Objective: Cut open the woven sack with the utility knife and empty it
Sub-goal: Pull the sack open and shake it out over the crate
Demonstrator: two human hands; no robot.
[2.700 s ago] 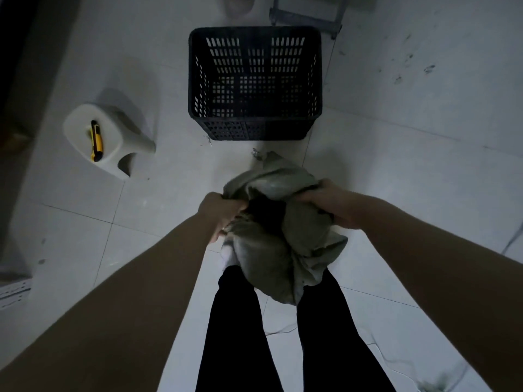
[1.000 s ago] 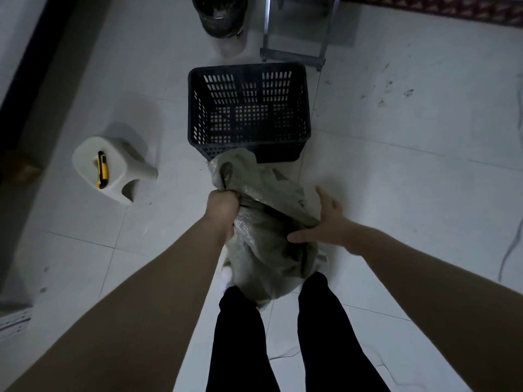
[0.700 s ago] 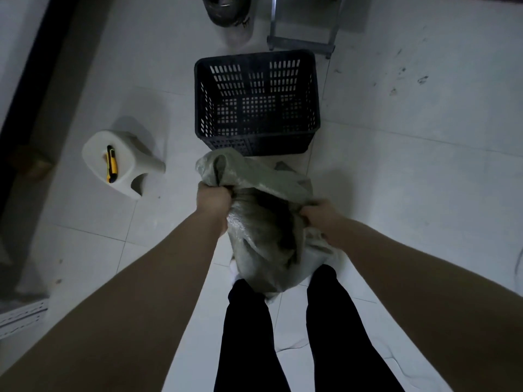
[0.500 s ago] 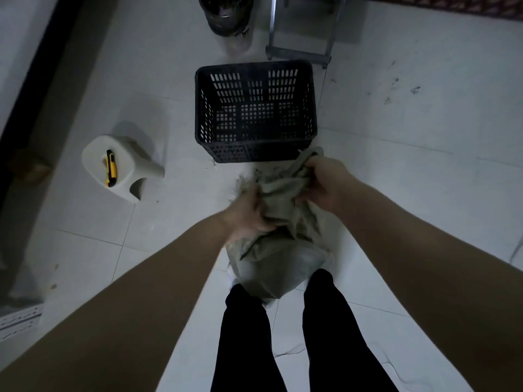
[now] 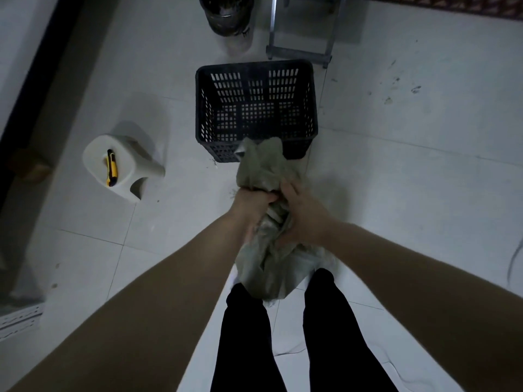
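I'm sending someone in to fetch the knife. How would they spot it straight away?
Look left of the black perforated plastic crate on the pale tiled floor to the low white plastic stool. The yellow and black utility knife lies flat on its seat, the only brightly coloured thing there.

The sack's (image 5: 263, 267) middle is hidden under the left hand (image 5: 250, 206) and right hand (image 5: 304, 216). Its top blocks part of the crate's (image 5: 256, 108) near wall. A dark bucket (image 5: 226, 15) and metal frame (image 5: 300, 29) are cut off by the top edge.
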